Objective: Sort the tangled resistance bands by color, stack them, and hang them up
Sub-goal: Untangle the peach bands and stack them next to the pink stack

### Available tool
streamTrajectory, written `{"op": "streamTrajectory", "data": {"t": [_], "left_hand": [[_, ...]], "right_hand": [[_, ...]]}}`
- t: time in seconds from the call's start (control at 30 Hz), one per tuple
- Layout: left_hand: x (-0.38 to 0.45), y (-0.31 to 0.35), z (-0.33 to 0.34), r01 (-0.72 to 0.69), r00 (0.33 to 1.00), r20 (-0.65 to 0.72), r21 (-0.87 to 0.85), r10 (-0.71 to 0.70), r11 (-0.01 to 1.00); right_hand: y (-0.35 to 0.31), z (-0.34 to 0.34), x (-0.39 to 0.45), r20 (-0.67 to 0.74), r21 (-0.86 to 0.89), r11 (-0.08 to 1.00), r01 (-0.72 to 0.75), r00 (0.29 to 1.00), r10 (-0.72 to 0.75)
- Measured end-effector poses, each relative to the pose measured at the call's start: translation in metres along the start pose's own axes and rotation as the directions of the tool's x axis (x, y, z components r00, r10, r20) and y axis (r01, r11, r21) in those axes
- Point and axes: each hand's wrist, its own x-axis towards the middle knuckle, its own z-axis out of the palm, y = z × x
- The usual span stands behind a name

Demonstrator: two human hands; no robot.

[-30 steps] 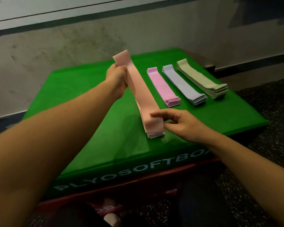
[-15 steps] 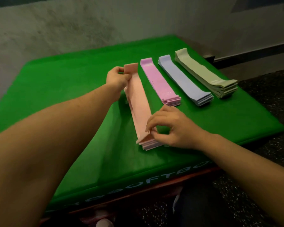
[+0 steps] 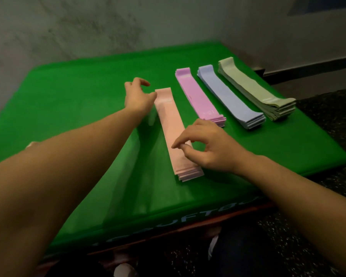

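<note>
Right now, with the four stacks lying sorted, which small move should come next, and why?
Probably grip the peach stack to lift it for hanging: it lies flat between the left hand and right hand, and both are open, holding nothing.

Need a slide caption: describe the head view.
Both hands hover over the peach stack, beside three more on green box.

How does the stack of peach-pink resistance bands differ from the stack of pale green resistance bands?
The stack of peach-pink resistance bands lies nearest the person, between both hands; the stack of pale green resistance bands lies farthest to the right, with no hand near it. The green stack looks thicker than the peach-pink one. The green stack's near end is uneven, while the peach-pink stack's is neater. Both lie flat on the green soft box, roughly parallel.
</note>
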Motion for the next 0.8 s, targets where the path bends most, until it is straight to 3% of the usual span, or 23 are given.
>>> {"op": "streamTrajectory", "data": {"t": [0.23, 0.4, 0.53, 0.67, 0.8], "left_hand": [[-0.040, -0.037, -0.084, -0.130, 0.989, -0.061, 0.092, 0.136, 0.987], [-0.080, -0.088, -0.153, -0.189, 0.976, -0.059, 0.268, 0.211, 0.945], [-0.107, -0.115, -0.200, -0.161, 0.985, 0.029, 0.474, 0.168, 0.866], [-0.135, -0.143, -0.222, -0.137, 0.985, 0.158, 0.429, 0.075, 0.893], [-0.149, -0.166, -0.227, -0.122, 0.991, 0.100, 0.405, 0.089, 0.906]], "right_hand": [[-0.041, 0.037, 0.041, 0.057, 0.018, 0.999, -0.040, 0.998, 0.039], [-0.069, 0.080, 0.070, 0.161, 0.019, 0.999, -0.045, 0.986, 0.042], [-0.091, 0.112, 0.092, 0.218, 0.014, 0.999, -0.047, 0.975, 0.043], [-0.110, 0.141, 0.113, 0.235, 0.011, 0.994, -0.107, 0.967, 0.101], [-0.119, 0.167, 0.128, 0.324, -0.009, 0.987, -0.161, 0.933, 0.155]]}}
